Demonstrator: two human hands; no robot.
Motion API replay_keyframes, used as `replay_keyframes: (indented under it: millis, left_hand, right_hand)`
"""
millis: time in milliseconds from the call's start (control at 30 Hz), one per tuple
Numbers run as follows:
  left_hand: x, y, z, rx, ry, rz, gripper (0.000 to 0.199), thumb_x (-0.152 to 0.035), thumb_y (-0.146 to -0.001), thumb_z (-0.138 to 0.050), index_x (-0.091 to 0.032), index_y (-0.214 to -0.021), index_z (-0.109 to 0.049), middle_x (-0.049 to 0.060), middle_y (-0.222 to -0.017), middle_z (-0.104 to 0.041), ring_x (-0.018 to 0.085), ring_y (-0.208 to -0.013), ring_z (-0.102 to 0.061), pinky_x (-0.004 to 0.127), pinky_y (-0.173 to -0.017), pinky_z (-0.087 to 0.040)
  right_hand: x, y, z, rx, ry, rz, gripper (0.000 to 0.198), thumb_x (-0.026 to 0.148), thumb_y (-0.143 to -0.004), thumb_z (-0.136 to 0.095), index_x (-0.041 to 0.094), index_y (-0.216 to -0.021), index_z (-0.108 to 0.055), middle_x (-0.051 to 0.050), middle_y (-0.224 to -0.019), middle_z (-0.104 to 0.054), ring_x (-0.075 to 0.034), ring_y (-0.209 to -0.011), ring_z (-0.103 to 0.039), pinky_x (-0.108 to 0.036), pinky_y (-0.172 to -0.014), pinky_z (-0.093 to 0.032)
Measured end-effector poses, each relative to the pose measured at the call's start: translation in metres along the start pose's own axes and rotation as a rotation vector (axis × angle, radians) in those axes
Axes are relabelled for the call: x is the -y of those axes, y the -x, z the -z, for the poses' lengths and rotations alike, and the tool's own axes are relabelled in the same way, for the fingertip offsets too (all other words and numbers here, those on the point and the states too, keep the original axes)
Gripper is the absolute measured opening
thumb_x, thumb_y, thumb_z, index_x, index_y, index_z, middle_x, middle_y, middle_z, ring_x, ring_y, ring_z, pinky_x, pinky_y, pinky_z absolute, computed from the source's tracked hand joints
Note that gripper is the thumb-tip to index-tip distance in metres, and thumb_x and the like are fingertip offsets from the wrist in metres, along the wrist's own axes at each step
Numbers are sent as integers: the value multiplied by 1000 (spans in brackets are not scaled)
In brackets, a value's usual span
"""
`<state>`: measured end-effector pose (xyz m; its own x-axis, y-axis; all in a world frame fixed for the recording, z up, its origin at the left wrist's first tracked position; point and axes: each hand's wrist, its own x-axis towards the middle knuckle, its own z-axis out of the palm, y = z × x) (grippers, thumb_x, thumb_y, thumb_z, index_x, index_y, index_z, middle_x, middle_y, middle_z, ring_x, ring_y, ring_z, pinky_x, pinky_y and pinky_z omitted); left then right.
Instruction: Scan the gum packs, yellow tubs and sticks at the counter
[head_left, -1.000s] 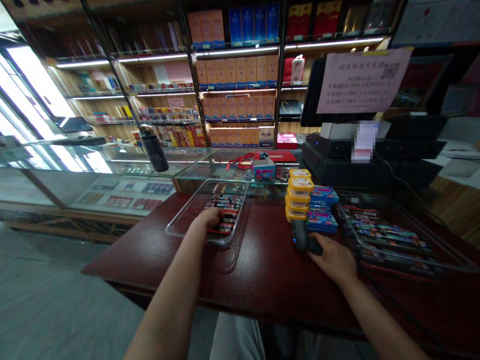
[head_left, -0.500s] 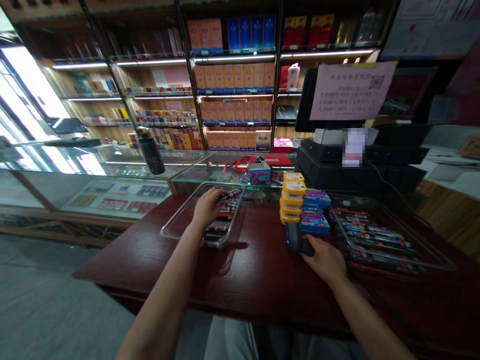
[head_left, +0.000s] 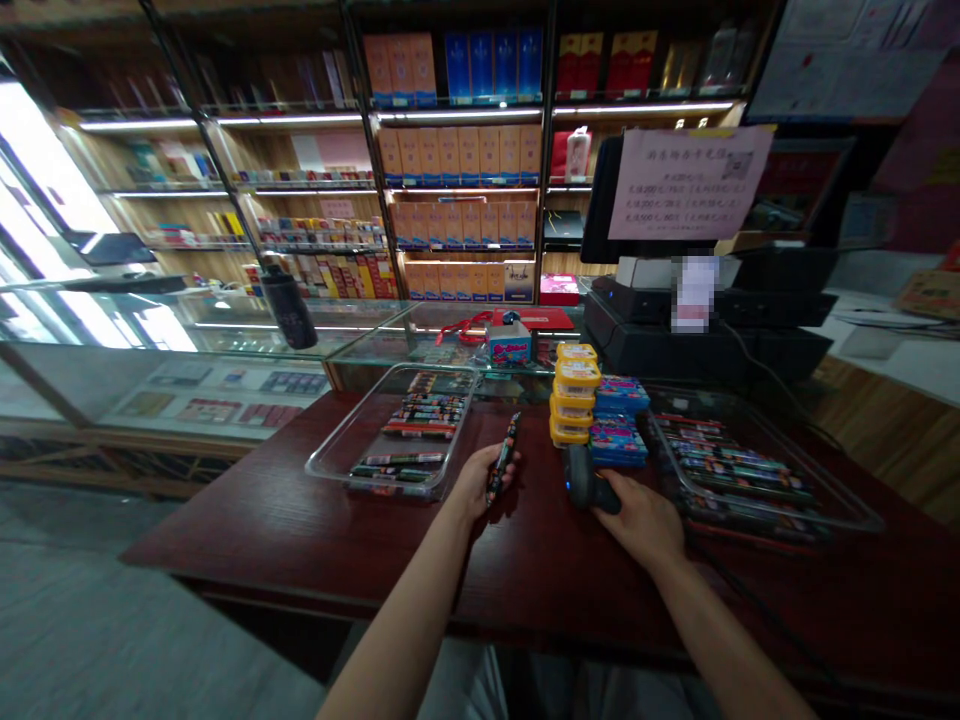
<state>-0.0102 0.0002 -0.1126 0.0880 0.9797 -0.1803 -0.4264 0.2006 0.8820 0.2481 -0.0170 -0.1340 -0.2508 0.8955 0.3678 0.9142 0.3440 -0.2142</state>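
Observation:
My left hand [head_left: 474, 484] is closed around a slim dark patterned stick [head_left: 505, 455], held tilted upward over the desk between the left tray and the stack of tubs. My right hand [head_left: 646, 518] grips a black handheld barcode scanner [head_left: 586, 482], its head pointing left. Left of my left hand lies a clear plastic tray [head_left: 358, 412] with several similar sticks [head_left: 424, 412]. Just beyond the scanner stand stacked yellow-lidded tubs [head_left: 574, 388] beside colourful blue boxes [head_left: 621, 412]. Another clear tray [head_left: 847, 508], right of my right hand, also holds several sticks.
Behind the dark red desk [head_left: 300, 545] is a glass counter [head_left: 360, 335] with a black bottle [head_left: 288, 308] and a small blue box [head_left: 510, 343]. A monitor [head_left: 604, 200] with a pink notice stands at back right. Stocked shelves [head_left: 457, 185] line the wall.
My left hand has moved from over the left tray toward me and rightward, carrying the stick, which now points upward. My right hand keeps its hold on the scanner. The view has shifted slightly.

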Motion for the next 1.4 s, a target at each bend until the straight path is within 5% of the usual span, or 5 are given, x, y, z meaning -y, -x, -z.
replay_keyframes:
  millis: [167, 533, 833, 1100, 1400]
  left_hand:
    - [1, 3, 4, 74, 97, 97, 20, -26, -83, -55, -7, -87, -61, 2, -61, -56, 5, -44, -51, 13, -40, -44]
    - [5, 6, 1, 15, -37, -58, 37, -31, -62, -79, -10, -85, -60, 0, -62, -59, 5, -48, -55, 12, -40, -38]
    - [5, 4, 0, 49, -6, -107, 35, -31, -76, -64, -8, -103, -61, 0, -63, -59, 5, -42, -47, 15, -38, -36]
    - [7, 2, 7, -4, 110, -58, 49, -5, -73, -63, -14, -121, -57, 5, -82, -67, 8, -62, -62, 17, -60, -53]
    - [11, -5, 15, 40, 182, -39, 34, -12, -85, -53, -7, -118, -59, 9, -80, -68, 8, -58, -63, 16, -58, -53]
  right_hand:
    - [0, -1, 2, 11, -13, -12, 37, 42, -84, -52, 25, -117, -56, -5, -104, -69, -21, -86, -66, -30, -68, -45]
    - [-2, 3, 3, 3, -46, -7, 38, 43, -83, -53, 26, -116, -56, -3, -104, -70, -22, -87, -66, -32, -68, -47]
    - [4, 5, 11, 23, -93, -14, 37, 41, -83, -54, 26, -116, -58, -4, -105, -70, -25, -90, -66, -34, -72, -48]
    - [9, -3, 23, 147, -627, -75, 44, 48, -68, -67, 21, -102, -65, -6, -96, -72, -25, -89, -66, -34, -77, -50]
    - [43, 19, 59, 444, -920, -22, 50, 38, -66, -72, 18, -110, -59, -8, -110, -67, -25, -100, -62, -35, -84, -48]
